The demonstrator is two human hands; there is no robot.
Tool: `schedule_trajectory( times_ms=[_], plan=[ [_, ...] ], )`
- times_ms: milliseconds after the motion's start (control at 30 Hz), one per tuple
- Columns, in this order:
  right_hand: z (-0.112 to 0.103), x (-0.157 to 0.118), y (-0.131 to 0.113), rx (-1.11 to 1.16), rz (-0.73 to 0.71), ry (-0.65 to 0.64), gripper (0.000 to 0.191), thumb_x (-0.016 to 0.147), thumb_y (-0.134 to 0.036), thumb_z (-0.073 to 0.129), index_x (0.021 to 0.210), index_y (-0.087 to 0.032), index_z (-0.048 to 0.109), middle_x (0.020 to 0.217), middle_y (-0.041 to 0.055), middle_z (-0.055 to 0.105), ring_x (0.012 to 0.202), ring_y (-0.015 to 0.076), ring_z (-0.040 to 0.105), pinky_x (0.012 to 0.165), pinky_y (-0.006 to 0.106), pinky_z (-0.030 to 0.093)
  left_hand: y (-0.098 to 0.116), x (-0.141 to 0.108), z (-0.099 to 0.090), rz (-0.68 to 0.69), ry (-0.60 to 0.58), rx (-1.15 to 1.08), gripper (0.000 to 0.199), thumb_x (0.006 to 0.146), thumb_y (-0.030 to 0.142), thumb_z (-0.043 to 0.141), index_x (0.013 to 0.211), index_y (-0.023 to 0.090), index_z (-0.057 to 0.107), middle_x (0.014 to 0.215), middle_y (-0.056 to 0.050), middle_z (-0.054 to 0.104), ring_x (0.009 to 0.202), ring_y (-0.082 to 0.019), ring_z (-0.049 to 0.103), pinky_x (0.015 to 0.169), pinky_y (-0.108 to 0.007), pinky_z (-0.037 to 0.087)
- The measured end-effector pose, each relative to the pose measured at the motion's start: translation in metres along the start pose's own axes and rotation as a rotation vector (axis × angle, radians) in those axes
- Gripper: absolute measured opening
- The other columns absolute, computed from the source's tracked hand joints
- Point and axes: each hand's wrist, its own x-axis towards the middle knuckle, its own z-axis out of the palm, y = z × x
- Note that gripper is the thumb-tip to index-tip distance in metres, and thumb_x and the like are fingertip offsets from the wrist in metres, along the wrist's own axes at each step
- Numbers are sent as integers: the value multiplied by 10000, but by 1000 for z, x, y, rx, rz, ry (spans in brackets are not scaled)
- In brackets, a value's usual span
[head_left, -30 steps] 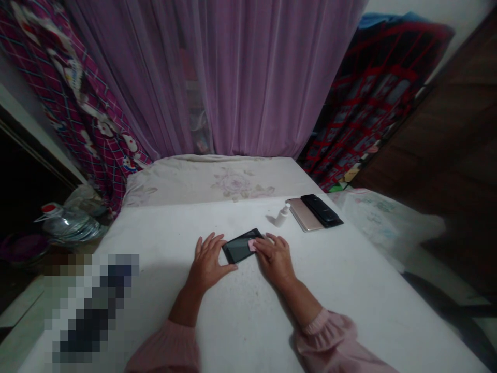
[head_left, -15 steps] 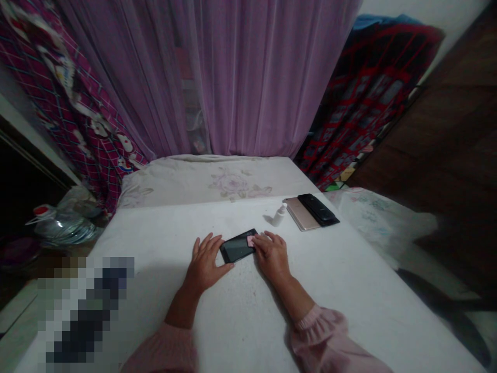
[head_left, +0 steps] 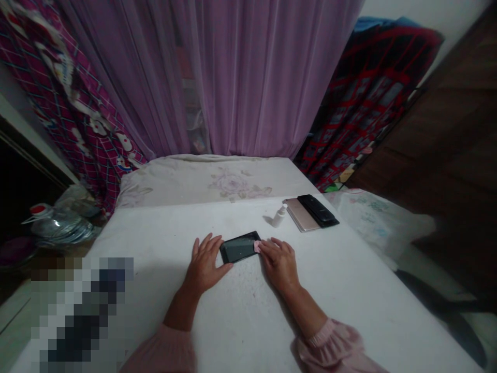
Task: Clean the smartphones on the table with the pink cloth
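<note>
A dark smartphone [head_left: 238, 249] lies slightly tilted on the white table cover [head_left: 240, 321], screen facing up. My left hand [head_left: 204, 265] steadies its left end, thumb at the near corner and fingers at the far one. Between the fingertips of my right hand [head_left: 281, 263] is a small pink cloth [head_left: 257, 246], pressed on the right end of the screen. Part of the cloth is hidden under those fingers. Just beyond my right hand stands a small white spray bottle [head_left: 278, 216].
To the right of the bottle lie a gold phone [head_left: 302, 215] and a black phone or case [head_left: 319, 210], side by side. A large water bottle [head_left: 58, 228] stands off the left edge. Purple curtains [head_left: 252, 77] hang behind the table. A blurred patch covers the lower left.
My right hand has slid to the right with the pink cloth, to the end of the screen. My left hand and the smartphone have hardly moved.
</note>
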Motion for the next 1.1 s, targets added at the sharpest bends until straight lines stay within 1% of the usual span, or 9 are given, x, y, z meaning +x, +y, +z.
schedule_trajectory(
  times_ms=[67, 133, 267, 367, 467, 567, 767, 867, 1100],
  plan=[
    [0, 2, 0, 8, 15, -7, 233, 880, -207, 567, 1039, -298, 713, 1092, 20, 718, 1106, 248, 560, 955, 437, 328, -1, 0, 0, 8, -21, -14, 547, 787, 417, 640, 1283, 225, 512, 1366, -108, 542, 1350, -317, 376, 1138, -582, 135],
    [6, 14, -2, 26, 46, -19, 227, 873, -195, 572, 1007, -295, 724, 1079, 13, 723, 1106, 255, 560, 946, 438, 337, -3, 1, 0, 16, -43, -25, 565, 789, 419, 642, 1301, 228, 495, 1376, -112, 533, 1357, -318, 364, 1135, -589, 126],
    [22, 44, -5, 40, 102, -32, 192, 863, -214, 591, 952, -289, 743, 1049, 14, 731, 1080, 262, 571, 934, 433, 348, -5, 1, -1, 27, -58, -37, 568, 784, 419, 654, 1296, 236, 491, 1391, -112, 519, 1366, -321, 349, 1132, -593, 141],
    [28, 52, -7, 42, 96, -52, 193, 871, -225, 580, 958, -283, 742, 1061, 20, 727, 1092, 260, 561, 940, 428, 346, -6, 1, 0, 9, -40, -36, 545, 761, 435, 680, 1245, 241, 520, 1394, -110, 512, 1371, -322, 340, 1133, -580, 166],
    [27, 47, -14, 60, 38, -95, 209, 881, -226, 571, 1003, -294, 726, 1101, 13, 715, 1125, 266, 541, 960, 452, 317, -5, 1, 1, -17, -19, -33, 561, 728, 455, 714, 1209, 234, 530, 1400, -116, 499, 1371, -321, 338, 1135, -565, 189],
    [27, 43, -30, 97, -5, -127, 224, 884, -220, 573, 1037, -310, 709, 1109, 3, 712, 1138, 260, 533, 989, 472, 280, -6, 2, 2, -16, -34, -33, 591, 709, 457, 734, 1209, 223, 524, 1396, -121, 500, 1366, -323, 348, 1137, -564, 196],
    [34, 49, -60, 158, -118, -187, 229, 871, -225, 592, 1041, -328, 705, 1104, -4, 713, 1153, 264, 526, 997, 483, 276, -9, 3, 3, -11, -63, -30, 682, 697, 447, 747, 1279, 221, 472, 1402, -124, 494, 1366, -329, 348, 1131, -572, 211],
    [33, 50, -63, 172, -191, -200, 234, 850, -217, 620, 1033, -328, 714, 1091, 7, 715, 1126, 252, 537, 980, 464, 304, -9, 4, 3, -27, -55, -35, 704, 667, 458, 769, 1257, 201, 484, 1403, -140, 489, 1364, -338, 348, 1131, -566, 220],
    [15, 37, -55, 258, -364, -224, 190, 842, -223, 642, 979, -318, 734, 1014, 13, 729, 1056, 221, 553, 921, 409, 380, -8, 4, 4, -39, -7, -63, 588, 641, 463, 788, 1120, 221, 547, 1382, -123, 508, 1360, -329, 357, 1132, -549, 235]
  ],
)
